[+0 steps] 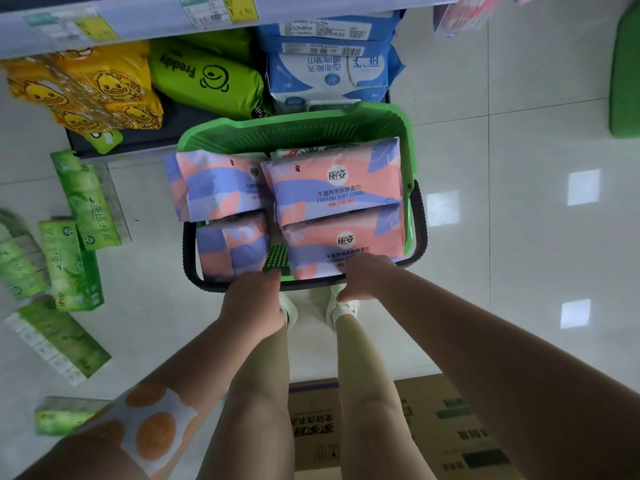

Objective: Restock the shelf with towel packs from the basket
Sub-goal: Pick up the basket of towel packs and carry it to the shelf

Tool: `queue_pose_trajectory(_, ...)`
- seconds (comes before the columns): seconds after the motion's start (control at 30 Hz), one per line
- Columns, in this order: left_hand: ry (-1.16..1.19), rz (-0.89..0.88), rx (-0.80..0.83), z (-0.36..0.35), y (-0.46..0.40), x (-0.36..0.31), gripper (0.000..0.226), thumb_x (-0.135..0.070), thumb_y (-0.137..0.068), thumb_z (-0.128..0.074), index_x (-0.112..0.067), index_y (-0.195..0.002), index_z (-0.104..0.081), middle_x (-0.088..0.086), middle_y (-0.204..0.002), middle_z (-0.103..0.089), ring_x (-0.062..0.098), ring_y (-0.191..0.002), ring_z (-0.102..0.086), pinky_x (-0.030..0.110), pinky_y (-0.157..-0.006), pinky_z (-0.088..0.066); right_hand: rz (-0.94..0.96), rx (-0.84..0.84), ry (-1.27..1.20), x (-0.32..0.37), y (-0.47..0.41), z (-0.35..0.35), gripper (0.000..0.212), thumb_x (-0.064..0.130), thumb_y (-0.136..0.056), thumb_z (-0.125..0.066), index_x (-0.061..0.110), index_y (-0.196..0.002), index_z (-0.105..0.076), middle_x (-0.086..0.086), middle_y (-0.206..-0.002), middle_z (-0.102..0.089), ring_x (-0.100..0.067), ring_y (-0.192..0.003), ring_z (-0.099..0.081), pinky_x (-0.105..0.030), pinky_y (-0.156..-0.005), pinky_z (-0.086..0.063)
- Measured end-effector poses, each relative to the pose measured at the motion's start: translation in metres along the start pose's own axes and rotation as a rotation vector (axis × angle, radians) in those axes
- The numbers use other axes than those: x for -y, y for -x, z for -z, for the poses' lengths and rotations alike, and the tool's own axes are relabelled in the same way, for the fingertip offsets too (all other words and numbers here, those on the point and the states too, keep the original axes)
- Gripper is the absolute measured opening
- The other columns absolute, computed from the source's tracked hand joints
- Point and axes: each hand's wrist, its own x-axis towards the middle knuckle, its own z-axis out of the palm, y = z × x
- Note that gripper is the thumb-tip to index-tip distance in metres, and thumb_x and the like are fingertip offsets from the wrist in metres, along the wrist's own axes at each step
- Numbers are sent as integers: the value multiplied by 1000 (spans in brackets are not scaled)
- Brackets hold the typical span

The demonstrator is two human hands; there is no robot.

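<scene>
A green basket (294,131) with a black handle (188,252) stands on the floor in front of me. It holds several pink-and-purple towel packs: far left (216,185), far right (334,183), near left (230,245) and near right (343,242). My left hand (254,303) curls over the basket's near edge where the handle runs, just below the near left pack. My right hand (363,278) has its fingers over the near edge of the near right pack, thumb underneath. The bottom shelf (145,140) lies beyond the basket.
On the bottom shelf lie yellow duck-print packs (93,88), green packs (204,77) and blue-and-white packs (329,74). Several green tissue packs (72,265) are scattered on the floor at left. A cardboard box (450,431) sits behind my legs. Another green basket (627,71) shows at far right.
</scene>
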Motion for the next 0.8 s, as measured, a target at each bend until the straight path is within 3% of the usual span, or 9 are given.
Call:
queue_pose_trajectory(0.1,-10,11,1,-2,3,-3,27,-18,-79,-54,-11,-104,-46,8,-98,-61,25,-94,-59,30,-75,-44,-11,-17,-4,0,-2,-4,51,42,-80,-59,20,-125,-50,1,-120,-58,-22,-115,-52,-33,-84,-40)
queue_pose_trajectory(0.23,-29,36,-11,-8,6,-5,34,-20,-79,-53,-12,-112,-46,10,-116,-55,28,-109,-51,31,-90,-39,-25,-49,-28,1,0,-10,67,40,-81,-59,20,-140,-35,-1,-142,-44,-22,-129,-42,-38,-102,-37)
queue_pose_trajectory(0.37,-25,80,43,-16,9,-5,59,-29,-83,-53,-16,-137,-33,20,-152,-16,36,-141,-13,40,-115,-14,-34,-104,-4,0,0,-16,63,39,-81,-59,17,-136,-40,-3,-135,-50,-23,-125,-46,-37,-101,-39)
queue_pose_trajectory(0.47,-75,60,9,-19,8,-1,56,-29,-84,-51,-23,-138,-33,19,-155,1,37,-142,12,42,-116,1,-38,-119,-11,1,0,-21,66,37,-82,-59,16,-139,-34,-5,-138,-46,-24,-129,-41,-39,-104,-34)
queue_pose_trajectory(0.57,-100,1,-3,-19,2,5,53,-29,-85,-50,-24,-136,-37,18,-156,3,38,-141,19,44,-115,7,-58,-154,-18,2,-2,-27,64,36,-84,-57,15,-139,-33,-6,-141,-42,-24,-133,-35,-39,-108,-29)
queue_pose_trajectory(0.67,-153,-64,-30,-24,1,8,55,-27,-84,-51,-23,-138,-38,18,-156,-1,38,-142,15,44,-115,10,-83,-233,-19,3,0,-39,69,41,-88,-53,14,-143,-23,-5,-148,-31,-23,-140,-22,-40,-115,-15)
queue_pose_trajectory(0.73,-180,-122,-113,-33,1,11,61,-22,-70,-66,-14,-129,-53,24,-151,-24,42,-142,-10,45,-115,-1,-108,-251,-29,3,3,-51,75,44,-89,-50,13,-147,-14,-6,-153,-20,-22,-144,-10,-42,-117,-5)
queue_pose_trajectory(0.8,-187,-168,-147,-42,3,14,63,-14,-47,-78,-7,-109,-69,26,-131,-52,44,-128,-42,46,-108,-20,-151,-226,-75,3,7,-63,78,41,-91,-49,12,-148,-4,-6,-156,-8,-22,-145,0,-42,-117,-1)
